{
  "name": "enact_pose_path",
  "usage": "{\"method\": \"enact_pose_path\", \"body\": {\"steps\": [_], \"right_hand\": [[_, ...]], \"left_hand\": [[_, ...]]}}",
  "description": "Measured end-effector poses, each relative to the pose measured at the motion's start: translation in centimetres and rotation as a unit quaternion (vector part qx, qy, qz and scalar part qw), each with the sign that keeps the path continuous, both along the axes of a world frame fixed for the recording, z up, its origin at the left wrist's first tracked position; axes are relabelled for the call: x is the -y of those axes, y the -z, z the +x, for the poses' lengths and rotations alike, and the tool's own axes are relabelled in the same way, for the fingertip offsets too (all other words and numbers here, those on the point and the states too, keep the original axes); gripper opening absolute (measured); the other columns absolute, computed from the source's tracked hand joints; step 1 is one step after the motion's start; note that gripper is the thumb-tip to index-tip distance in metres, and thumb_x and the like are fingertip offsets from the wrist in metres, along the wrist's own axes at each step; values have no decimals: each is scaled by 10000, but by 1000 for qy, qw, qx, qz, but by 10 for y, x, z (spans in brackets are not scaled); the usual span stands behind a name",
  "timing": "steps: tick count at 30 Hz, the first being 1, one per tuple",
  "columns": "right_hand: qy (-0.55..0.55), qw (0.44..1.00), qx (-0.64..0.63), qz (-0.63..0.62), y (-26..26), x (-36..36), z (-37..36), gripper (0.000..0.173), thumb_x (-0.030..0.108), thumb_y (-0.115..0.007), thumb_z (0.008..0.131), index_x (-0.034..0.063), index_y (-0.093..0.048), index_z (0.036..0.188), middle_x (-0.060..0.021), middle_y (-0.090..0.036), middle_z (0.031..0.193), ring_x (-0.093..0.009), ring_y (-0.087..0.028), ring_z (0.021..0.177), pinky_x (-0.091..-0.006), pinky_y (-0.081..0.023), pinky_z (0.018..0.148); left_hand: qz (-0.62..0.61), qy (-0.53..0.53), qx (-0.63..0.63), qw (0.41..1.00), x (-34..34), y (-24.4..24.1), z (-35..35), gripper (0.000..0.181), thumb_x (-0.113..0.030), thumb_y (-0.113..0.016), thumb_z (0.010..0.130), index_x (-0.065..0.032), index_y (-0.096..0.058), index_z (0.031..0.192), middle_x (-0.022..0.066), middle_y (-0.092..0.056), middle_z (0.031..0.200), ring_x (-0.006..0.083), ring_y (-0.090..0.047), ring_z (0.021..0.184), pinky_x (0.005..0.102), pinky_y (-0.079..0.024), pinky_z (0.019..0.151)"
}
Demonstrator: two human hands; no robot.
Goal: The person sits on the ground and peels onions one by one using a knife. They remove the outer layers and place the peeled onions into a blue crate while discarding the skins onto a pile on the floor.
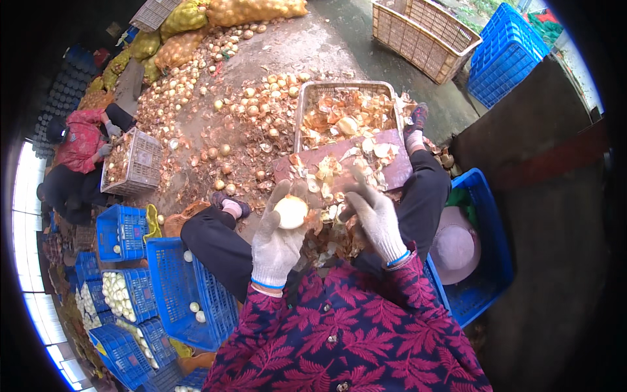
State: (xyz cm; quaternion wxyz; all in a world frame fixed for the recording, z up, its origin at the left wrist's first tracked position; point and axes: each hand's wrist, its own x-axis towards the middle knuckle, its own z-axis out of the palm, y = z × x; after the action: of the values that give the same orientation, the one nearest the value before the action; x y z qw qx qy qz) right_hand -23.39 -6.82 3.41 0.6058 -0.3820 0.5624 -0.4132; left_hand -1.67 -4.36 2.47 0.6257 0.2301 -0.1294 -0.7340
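My left hand (280, 240), in a knitted work glove, holds a pale peeled onion (291, 212) in its palm with the fingers curled around it. My right hand (376, 220), gloved too, is apart from the onion on its right side. Its fingers are spread and blurred, and I see nothing held in them. Just beyond both hands lies a reddish-brown board (399, 171) strewn with onion skins and cut bits. The board rests at the near edge of a plastic crate (300, 117) filled with onion skins (325, 110). More skins lie below my hands, between my legs.
Loose onions (252, 110) and skins cover the floor ahead. At my left stands a blue crate (169, 294) with a few peeled onions; at my right, a blue crate (499, 274) holds a hat (453, 247). A person (81, 142) works beside another crate (144, 164) at far left.
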Motion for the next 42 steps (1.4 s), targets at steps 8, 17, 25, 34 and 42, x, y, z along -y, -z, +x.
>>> {"method": "enact_pose_path", "body": {"steps": [8, 17, 25, 34, 42], "right_hand": [[-17, 987, 145, 62, 16, -10, 32, 318, 247, -661, 1047, 2, -677, 1250, -72, -750, 826, -79, -550, 445, -245, -422, 406], [3, 994, -113, 7, 42, -10, 35, 230, 198, -714, 978, 61, -738, 1161, -56, -761, 876, -125, -710, 759, -304, -554, 710], [170, 915, 292, 222, 104, 41, -40, 378, 310, -627, 1060, 36, -524, 1299, -127, -715, 844, -174, -545, 419, -341, -517, 381], [-99, 971, -213, 40, 135, 15, 38, 289, 341, -632, 1030, 77, -676, 1140, -194, -750, 930, -359, -744, 806, -480, -563, 758], [-169, 942, -291, -8, 162, 33, 72, 316, 364, -616, 1022, 75, -637, 1149, -214, -748, 917, -431, -734, 899, -538, -555, 786]], "left_hand": [[-49, 47, 424, 903, 6, -5, -18, 629, -213, -669, 1053, 49, -437, 1576, 149, -552, 1521, 204, -550, 1367, 350, -448, 1150], [65, 74, 358, 928, 9, 31, 3, 620, -121, -760, 952, 42, -509, 1496, 133, -676, 1315, 194, -719, 1089, 282, -637, 782], [27, 103, 405, 908, 57, 104, 37, 656, 29, -646, 880, 13, -494, 1518, 130, -622, 1419, 219, -678, 1220, 316, -656, 833], [-133, 120, 771, 611, 101, 145, 53, 527, -111, -679, 932, -58, -611, 1452, 159, -634, 1463, 348, -642, 1315, 408, -514, 1102], [-51, 70, 766, 637, 94, 154, 46, 553, -154, -761, 917, -42, -611, 1437, 183, -643, 1408, 352, -639, 1294, 423, -508, 1092]]}}
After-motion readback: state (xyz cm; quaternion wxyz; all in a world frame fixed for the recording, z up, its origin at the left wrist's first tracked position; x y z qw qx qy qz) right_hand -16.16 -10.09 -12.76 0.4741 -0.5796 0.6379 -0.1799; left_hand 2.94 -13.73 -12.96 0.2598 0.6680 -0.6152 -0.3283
